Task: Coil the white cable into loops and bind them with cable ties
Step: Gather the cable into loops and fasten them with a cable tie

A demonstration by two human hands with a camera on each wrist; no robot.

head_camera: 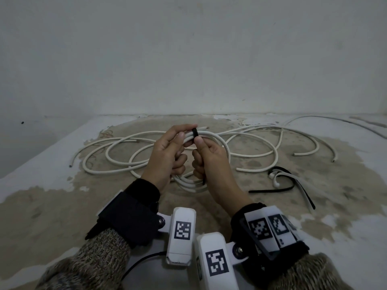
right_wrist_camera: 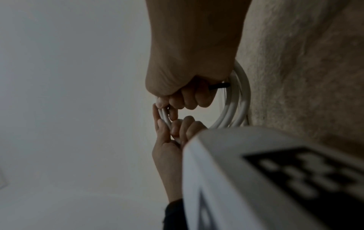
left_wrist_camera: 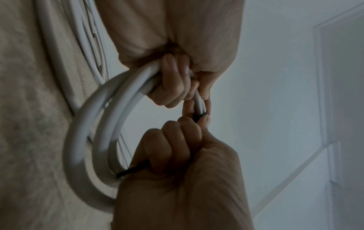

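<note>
Binding step under way: coiled loops of white cable (head_camera: 195,186) held up off the tabletop (head_camera: 314,185), gathered at the top in the left hand (head_camera: 165,155), fingers curled round the bundle

Black cable tie (head_camera: 195,132) wrapped over the bundled strands just beside that grip; right hand (head_camera: 211,158) pinching it there with thumb and forefinger, remaining fingers closed round the tie's tail, which pokes out below the fist

Rest of the cable lying loose beyond both grips, spread across the tabletop; spare ties (head_camera: 287,181) off to the right of the right hand, well apart

Next, probably: draw the tail snug with the right hand, left grip steady so no loop slips; whether the tie is already threaded cannot be told
</note>
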